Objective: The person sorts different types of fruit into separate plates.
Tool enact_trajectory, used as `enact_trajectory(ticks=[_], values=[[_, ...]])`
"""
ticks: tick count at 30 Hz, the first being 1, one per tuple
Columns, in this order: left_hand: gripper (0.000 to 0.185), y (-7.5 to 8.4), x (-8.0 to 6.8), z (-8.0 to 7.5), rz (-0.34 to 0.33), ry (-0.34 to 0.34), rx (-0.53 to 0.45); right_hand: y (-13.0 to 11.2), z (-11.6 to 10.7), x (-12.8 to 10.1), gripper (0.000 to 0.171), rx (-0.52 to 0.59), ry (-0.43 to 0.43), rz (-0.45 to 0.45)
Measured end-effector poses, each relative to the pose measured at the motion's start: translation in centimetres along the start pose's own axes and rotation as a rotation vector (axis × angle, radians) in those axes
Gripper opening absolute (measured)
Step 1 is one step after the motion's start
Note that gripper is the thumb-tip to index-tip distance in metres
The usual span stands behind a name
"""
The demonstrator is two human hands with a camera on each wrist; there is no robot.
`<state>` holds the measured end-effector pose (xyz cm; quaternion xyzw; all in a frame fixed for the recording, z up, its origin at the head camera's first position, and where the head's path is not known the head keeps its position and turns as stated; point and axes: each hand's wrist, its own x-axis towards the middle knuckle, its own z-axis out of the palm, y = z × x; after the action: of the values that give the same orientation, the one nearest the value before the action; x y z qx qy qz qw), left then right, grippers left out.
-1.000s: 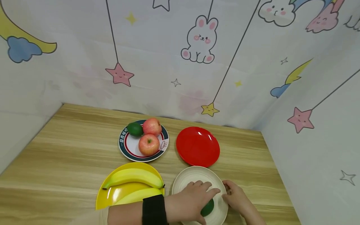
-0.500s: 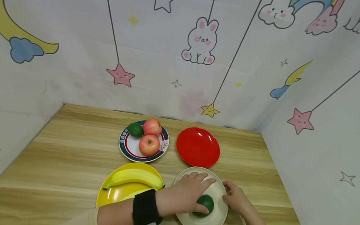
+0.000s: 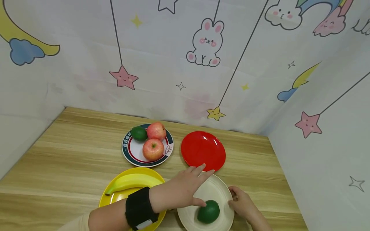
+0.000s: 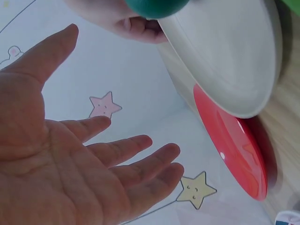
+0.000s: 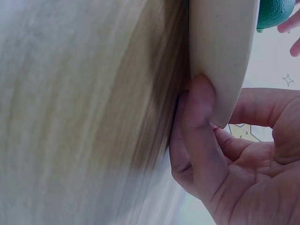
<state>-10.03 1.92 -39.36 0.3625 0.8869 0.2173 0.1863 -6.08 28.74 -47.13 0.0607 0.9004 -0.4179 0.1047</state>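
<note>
A pale curtain printed with stars, a rabbit and clouds closed in the light wooden surface (image 3: 72, 154) on three sides. Nearest the person sat a cream plate (image 3: 215, 192), and on its near part lay a dark green avocado (image 3: 208, 211). The right hand (image 3: 242, 202) pinched the plate's right rim, thumb on the edge and fingers curled beneath it, as the right wrist view showed. The left hand (image 3: 186, 189) hung above the plate's far left edge with its grip fully spread, fingers straight and holding nothing; its fingertips pointed toward the red plate (image 3: 203, 150) just beyond. The avocado lay apart from that hand, close to its thumb.

Left of the cream plate a yellow plate (image 3: 115, 199) carried a banana (image 3: 133, 182), the forearm crossing part of it. Farther back a white plate with a dark rim (image 3: 131, 153) held two apples (image 3: 153, 149) and a second green fruit (image 3: 139, 133).

The avocado looked smooth, rounded and probably light, so it would likely roll on the shallow plate if tilted; cupping it around its widest middle seemed the surest hold. The plate looked stiff, and the rim was the natural place to steady it.
</note>
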Motion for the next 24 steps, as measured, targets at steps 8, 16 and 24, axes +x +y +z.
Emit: enact_trajectory(ticks=[8, 16, 24], values=[[0.096, -0.9, -0.5, -1.5, -0.054, 0.017, -0.031, 0.0, 0.0, 0.0, 0.038, 0.019, 0.003, -0.014], [0.098, -2.2, -1.1, -2.1, -0.102, 0.064, 0.030, 0.1, -0.1, -0.1, 0.038, 0.024, -0.002, -0.035], [0.106, -3.5, -1.7, -2.5, -0.196, 0.091, 0.120, 0.0, -0.1, -0.1, 0.038, 0.027, -0.014, -0.044]])
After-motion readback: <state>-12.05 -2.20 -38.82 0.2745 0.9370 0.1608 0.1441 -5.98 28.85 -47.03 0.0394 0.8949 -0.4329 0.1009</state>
